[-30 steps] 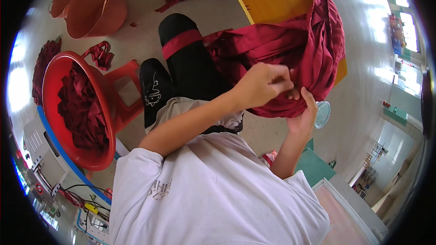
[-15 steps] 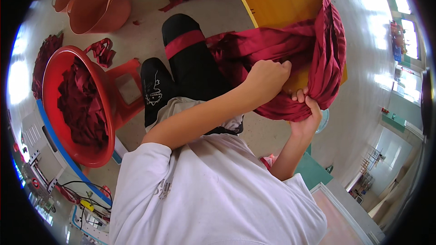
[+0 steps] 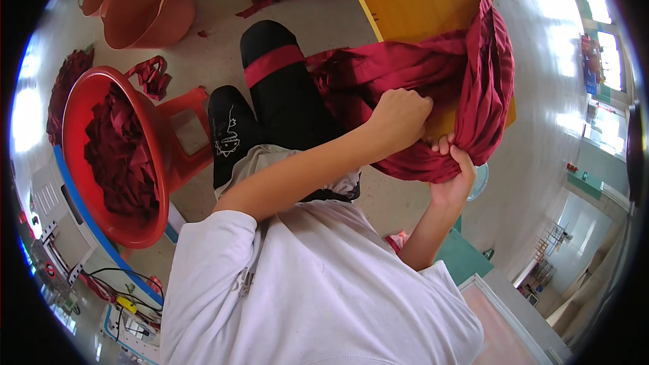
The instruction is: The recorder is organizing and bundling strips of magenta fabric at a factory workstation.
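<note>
Crimson fabric [image 3: 488, 84] is draping in folds across a yellow panel [image 3: 419, 0]. The person's right hand [image 3: 454, 170] is pinching its near folds between thumb and fingers; the left hand [image 3: 400, 120] is bunching fist-like over it, gripping what, I cannot tell.

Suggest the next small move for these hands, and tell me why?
Perhaps the left hand should open a little and spread the bunched dark-red cloth: the right hand already grips its lower edge, while the left is curled close by over the folds. Whether the left also pinches some cloth, I cannot tell.
</note>
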The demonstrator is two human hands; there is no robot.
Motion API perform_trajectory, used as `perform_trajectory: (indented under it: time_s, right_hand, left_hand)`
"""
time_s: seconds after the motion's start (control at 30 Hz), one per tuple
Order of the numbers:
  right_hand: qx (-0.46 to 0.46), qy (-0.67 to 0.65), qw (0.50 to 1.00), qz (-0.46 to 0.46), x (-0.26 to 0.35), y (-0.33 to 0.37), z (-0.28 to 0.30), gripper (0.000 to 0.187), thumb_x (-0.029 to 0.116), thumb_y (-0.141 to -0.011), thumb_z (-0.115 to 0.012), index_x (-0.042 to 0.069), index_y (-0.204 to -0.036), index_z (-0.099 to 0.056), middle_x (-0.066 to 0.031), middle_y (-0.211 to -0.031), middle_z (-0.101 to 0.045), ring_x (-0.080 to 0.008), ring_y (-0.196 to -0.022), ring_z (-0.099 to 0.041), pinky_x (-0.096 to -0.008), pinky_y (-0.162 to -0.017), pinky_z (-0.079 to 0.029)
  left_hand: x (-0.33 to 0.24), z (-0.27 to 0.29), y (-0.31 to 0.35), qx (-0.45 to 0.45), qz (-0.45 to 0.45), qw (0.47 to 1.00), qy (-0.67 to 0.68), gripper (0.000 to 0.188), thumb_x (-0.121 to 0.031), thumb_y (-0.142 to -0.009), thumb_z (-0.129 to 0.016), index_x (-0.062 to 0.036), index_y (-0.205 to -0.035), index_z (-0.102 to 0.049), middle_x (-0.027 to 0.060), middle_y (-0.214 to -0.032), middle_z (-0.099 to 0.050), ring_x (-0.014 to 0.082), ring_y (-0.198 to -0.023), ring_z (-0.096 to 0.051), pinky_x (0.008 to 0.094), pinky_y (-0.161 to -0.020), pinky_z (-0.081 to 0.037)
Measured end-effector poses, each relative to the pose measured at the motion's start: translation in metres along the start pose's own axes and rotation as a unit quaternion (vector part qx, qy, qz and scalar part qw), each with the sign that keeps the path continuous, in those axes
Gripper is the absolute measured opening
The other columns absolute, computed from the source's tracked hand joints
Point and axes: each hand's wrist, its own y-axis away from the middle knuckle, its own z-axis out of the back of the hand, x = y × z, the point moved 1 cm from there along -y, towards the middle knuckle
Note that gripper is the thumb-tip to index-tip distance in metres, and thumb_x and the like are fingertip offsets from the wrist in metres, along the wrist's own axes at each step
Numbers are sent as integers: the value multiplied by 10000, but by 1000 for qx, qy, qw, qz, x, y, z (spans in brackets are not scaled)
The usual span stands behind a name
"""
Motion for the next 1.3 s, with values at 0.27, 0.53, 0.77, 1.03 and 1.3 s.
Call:
perform_trajectory:
  time_s: [0.27, 0.53, 0.77, 1.03, 1.3]
  right_hand:
    - [33, 34, 999, -4, 2, 3, 15, 256, 109, -872, -624, -3, -1093, -559, -54, -832, -513, -195, -878, -517, -321, -892, -424]
    - [-75, 31, 994, -80, -5, 4, 8, 406, 36, -862, -643, -39, -1256, -579, -45, -966, -620, -154, -821, -558, -298, -780, -475]
    - [-121, 24, 992, -26, -3, 0, -10, 332, 60, -872, -624, -9, -1194, -578, -137, -1044, -683, -281, -1038, -656, -410, -969, -510]
    - [54, -18, 998, -6, -5, -4, 19, 402, 79, -875, -627, -50, -1243, -526, -94, -888, -616, -279, -921, -613, -378, -886, -492]
    - [-65, 65, 994, -63, -10, -1, 18, 283, 112, -871, -647, 2, -1126, -590, -34, -798, -567, -174, -799, -587, -307, -769, -487]
  left_hand:
    - [-17, 18, 24, -53, 27, 957, 286, 162, -147, -845, -687, -7, -860, -607, 135, -701, -651, 311, -628, -627, 376, -613, -494]
    - [-18, 11, 40, 4, 75, 842, 535, 163, -136, -892, -701, 8, -936, -639, 80, -693, -649, 132, -603, -582, 286, -603, -476]
    - [-1, 15, 29, -65, 78, 942, 320, 182, -195, -911, -662, -15, -889, -643, 141, -725, -640, 271, -591, -614, 370, -537, -459]
    - [8, 12, 5, -10, 52, 998, 18, 164, -189, -895, -647, -48, -975, -622, 146, -855, -669, 351, -741, -659, 456, -628, -511]
    - [-13, 16, 23, -67, 89, 912, 396, 163, -160, -867, -703, -5, -874, -653, 134, -775, -675, 295, -705, -650, 384, -665, -523]
